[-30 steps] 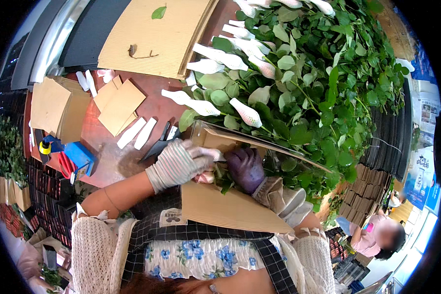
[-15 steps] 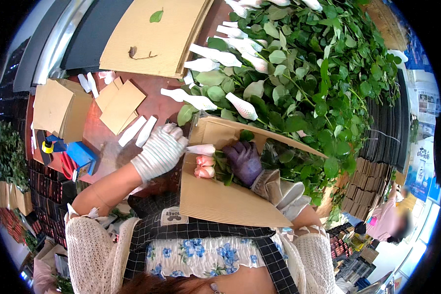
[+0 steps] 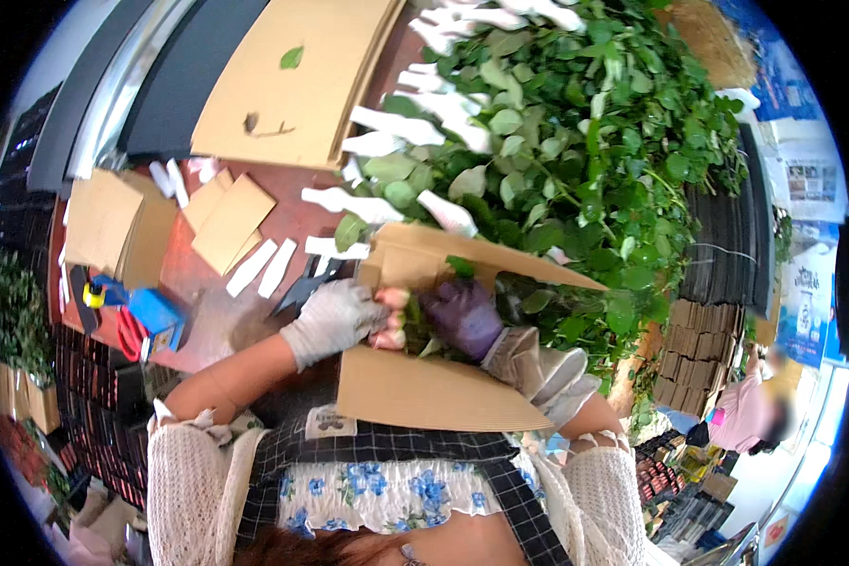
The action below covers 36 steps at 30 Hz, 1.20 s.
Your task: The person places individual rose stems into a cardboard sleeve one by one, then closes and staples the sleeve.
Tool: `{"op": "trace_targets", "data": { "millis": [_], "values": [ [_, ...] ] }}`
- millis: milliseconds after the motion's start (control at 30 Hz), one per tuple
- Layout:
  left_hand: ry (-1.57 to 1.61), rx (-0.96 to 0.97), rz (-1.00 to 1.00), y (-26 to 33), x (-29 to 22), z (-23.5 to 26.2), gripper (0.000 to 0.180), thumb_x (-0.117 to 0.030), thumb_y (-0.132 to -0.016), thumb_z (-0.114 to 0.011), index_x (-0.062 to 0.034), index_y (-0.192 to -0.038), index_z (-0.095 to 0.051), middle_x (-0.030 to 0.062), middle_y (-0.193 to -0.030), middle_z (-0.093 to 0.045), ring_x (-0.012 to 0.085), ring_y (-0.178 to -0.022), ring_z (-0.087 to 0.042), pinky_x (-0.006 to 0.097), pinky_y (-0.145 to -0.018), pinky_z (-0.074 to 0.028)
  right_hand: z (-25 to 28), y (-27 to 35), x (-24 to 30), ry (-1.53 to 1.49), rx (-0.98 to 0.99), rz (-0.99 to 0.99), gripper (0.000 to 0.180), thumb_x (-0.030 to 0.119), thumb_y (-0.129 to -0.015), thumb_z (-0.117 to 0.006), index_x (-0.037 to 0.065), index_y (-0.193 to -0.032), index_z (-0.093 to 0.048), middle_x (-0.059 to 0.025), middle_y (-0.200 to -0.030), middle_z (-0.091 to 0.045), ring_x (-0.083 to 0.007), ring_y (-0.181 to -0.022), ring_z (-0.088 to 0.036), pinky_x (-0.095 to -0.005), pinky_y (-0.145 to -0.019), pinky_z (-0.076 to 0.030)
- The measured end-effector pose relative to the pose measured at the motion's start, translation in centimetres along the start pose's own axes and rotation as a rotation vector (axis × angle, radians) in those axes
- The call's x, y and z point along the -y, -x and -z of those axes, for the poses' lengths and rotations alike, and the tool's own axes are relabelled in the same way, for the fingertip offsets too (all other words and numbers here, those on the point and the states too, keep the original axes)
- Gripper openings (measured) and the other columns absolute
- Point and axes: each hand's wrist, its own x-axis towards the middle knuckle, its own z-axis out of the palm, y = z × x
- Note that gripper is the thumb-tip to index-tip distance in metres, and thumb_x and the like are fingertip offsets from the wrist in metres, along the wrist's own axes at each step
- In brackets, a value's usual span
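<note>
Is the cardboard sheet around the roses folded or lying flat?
Folded: the cardboard sheet bends around the pink roses, one flap below and one above, with both gloved hands between.

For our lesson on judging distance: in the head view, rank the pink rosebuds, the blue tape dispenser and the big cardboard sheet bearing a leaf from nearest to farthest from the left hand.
1. Pink rosebuds, touching the left hand, on its right.
2. Blue tape dispenser, on its left, on the table.
3. Big cardboard sheet, at the top, far across the table.
</note>
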Motion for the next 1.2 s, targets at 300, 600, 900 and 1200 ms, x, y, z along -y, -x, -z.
{"op": "trace_targets", "data": {
  "millis": [300, 600, 900, 1200],
  "values": [
    [-0.029, 0.094, -0.009, -3.0, -1.8, 0.5, 0.055, -0.046, -0.074, -0.070, -0.0122, -0.116, -0.061, 0.0121, -0.115, -0.058, 0.0328, -0.108, -0.054, 0.046, -0.093, -0.042, 10.7, 0.3, 2.1, -0.219, 0.051, -0.046, 0.023, 0.017, -0.086, -0.053, 0.008, -0.105, -0.063, -0.0171, -0.113, -0.061, -0.0348, -0.094, -0.063, -0.0446, -0.086, -0.048],
    [-0.048, 0.176, 0.068, -3.5, -1.9, 0.7, 0.061, -0.050, -0.070, -0.070, -0.0127, -0.118, -0.061, 0.0160, -0.116, -0.058, 0.0356, -0.110, -0.052, 0.048, -0.094, -0.040, 19.3, -7.9, -13.6, 0.060, -0.100, -0.479, 0.029, 0.020, -0.090, -0.058, 0.006, -0.115, -0.061, -0.0158, -0.096, -0.065, -0.0319, -0.089, -0.064, -0.0402, -0.080, -0.052],
    [0.101, 0.228, 0.187, -3.2, -2.2, 1.0, 0.068, -0.058, -0.064, -0.072, -0.0104, -0.112, -0.063, 0.0184, -0.115, -0.056, 0.0372, -0.105, -0.054, 0.047, -0.088, -0.043, 14.8, -0.1, -11.9, 0.140, -0.233, -0.133, 0.037, 0.014, -0.075, -0.071, 0.010, -0.111, -0.061, -0.0076, -0.100, -0.066, -0.0270, -0.079, -0.065, -0.0380, -0.066, -0.053],
    [-0.132, 0.100, 0.072, -2.7, -2.1, 1.0, 0.063, -0.045, -0.065, -0.076, -0.0123, -0.117, -0.062, 0.0134, -0.111, -0.058, 0.0349, -0.107, -0.051, 0.046, -0.093, -0.040, 32.8, 10.0, -7.7, 0.292, -0.779, -0.470, 0.033, -0.009, -0.080, -0.042, 0.001, -0.102, -0.065, -0.0129, -0.084, -0.064, -0.0210, -0.069, -0.061, -0.0315, -0.061, -0.050]
  ]
}}
